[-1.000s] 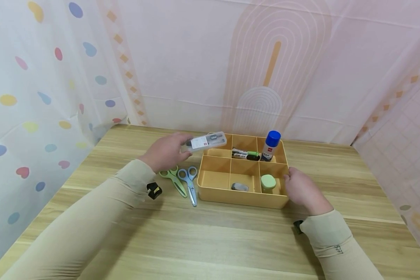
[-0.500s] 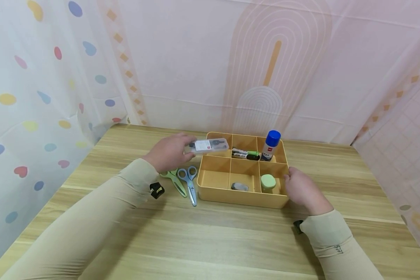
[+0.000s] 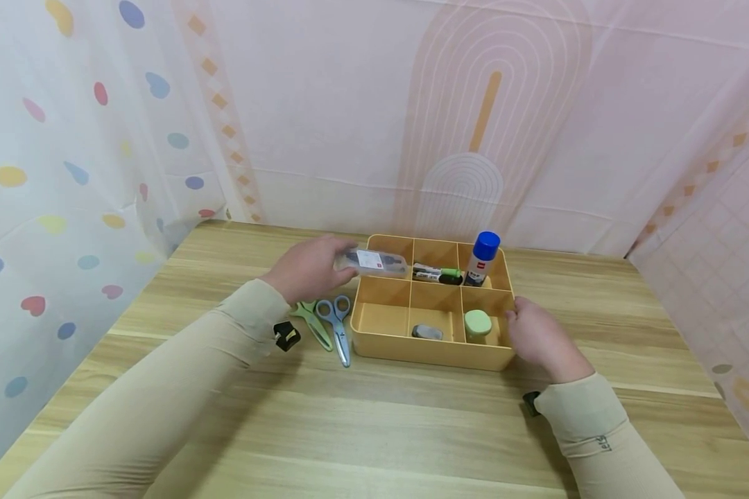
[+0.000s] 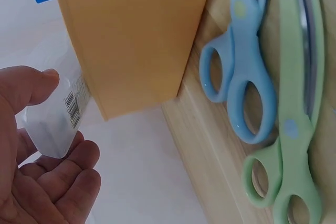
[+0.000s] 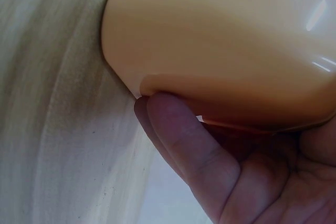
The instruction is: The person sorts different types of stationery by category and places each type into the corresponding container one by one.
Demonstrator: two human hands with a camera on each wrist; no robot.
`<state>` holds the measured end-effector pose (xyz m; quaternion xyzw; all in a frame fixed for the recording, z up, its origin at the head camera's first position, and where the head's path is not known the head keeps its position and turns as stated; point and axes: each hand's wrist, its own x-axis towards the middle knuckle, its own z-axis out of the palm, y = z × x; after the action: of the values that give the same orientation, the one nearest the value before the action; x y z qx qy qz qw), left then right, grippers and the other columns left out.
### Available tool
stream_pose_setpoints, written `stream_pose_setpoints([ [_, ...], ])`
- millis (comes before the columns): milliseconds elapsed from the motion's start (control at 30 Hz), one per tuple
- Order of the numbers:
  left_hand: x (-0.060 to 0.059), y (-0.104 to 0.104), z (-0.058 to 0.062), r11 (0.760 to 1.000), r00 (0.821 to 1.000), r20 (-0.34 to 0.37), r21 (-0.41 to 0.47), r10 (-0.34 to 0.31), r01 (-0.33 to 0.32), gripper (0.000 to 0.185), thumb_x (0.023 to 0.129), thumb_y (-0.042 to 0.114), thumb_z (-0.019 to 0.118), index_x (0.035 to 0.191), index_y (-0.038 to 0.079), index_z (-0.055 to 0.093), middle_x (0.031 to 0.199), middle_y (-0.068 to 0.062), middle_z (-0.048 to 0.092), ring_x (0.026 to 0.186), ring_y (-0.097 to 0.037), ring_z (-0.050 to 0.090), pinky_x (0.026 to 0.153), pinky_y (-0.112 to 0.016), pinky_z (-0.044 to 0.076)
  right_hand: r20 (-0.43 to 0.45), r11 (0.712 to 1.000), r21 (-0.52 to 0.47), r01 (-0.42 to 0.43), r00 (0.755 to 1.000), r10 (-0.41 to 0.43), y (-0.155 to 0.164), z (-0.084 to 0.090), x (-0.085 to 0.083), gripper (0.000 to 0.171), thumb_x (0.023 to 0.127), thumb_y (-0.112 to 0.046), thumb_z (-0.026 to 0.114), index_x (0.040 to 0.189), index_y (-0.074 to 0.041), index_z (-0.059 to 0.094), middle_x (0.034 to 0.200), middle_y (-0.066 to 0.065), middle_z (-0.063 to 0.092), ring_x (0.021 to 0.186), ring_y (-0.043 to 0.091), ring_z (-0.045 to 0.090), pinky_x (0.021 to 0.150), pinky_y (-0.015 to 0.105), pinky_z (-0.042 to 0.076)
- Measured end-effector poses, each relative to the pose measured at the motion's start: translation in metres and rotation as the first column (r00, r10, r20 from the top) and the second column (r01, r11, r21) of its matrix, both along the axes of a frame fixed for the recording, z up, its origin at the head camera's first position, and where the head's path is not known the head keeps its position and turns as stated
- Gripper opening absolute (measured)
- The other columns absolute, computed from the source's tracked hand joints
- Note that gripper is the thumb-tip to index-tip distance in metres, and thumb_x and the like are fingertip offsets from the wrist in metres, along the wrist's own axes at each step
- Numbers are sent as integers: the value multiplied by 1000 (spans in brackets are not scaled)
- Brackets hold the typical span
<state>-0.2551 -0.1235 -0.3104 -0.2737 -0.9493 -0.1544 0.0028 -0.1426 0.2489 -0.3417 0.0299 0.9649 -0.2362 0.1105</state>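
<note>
One wooden bench [image 3: 374, 430]; one yellow organizer [image 3: 433, 346], braced at its right corner by the right hand [image 3: 537, 339]; one clear case [image 3: 374, 261], gripped by the left hand [image 3: 308, 267] over the rear-left compartment. Step: placing; next, lower and release.

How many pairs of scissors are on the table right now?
2: blue-handled scissors lie on the wooden table beside the orange organizer box's left wall; green-handled scissors lie just left of them, partly hidden by the left sleeve.
</note>
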Motion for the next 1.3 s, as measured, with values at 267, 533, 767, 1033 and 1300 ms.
stream_pose_setpoints([
  [267,-1,5,-2,999,1000,-6,35,-19,19,60,98,35,71,148,5,58,139,-15,68,118,-31,67,106,-51,53,17,1000,-8,4,1000,-4,-1,3,1,50,112,-15,30,150,16,38,133,33,61,102,36,60,88,52,54],
  [533,-1,9,-4,999,1000,-4,35,-2,3,61,100,36,70,151,5,55,143,-16,65,119,-30,66,107,-51,53,12,1000,-12,7,1000,-7,-1,3,1,49,112,-15,31,149,16,40,134,34,60,103,37,59,89,54,53],
  [767,1,14,-4,999,1000,-7,39,1,0,62,100,35,69,152,5,54,143,-17,64,125,-33,65,109,-51,52,4,1000,-13,5,1000,-5,-1,2,0,49,112,-15,31,147,17,41,134,34,60,105,37,60,91,55,53],
  [1033,0,19,-5,999,1000,3,45,-7,7,62,101,34,69,153,5,52,149,-18,61,134,-35,61,116,-51,47,15,1000,-19,14,1000,-14,-1,2,0,50,112,-16,30,149,15,40,137,34,59,105,37,60,91,54,54],
  [1300,0,21,-7,999,1000,12,34,-14,14,63,102,32,69,155,6,50,153,-16,58,138,-35,58,117,-51,45,22,999,-25,19,1000,-19,-1,2,0,50,112,-16,30,149,15,40,139,35,58,107,37,60,95,56,53],
])
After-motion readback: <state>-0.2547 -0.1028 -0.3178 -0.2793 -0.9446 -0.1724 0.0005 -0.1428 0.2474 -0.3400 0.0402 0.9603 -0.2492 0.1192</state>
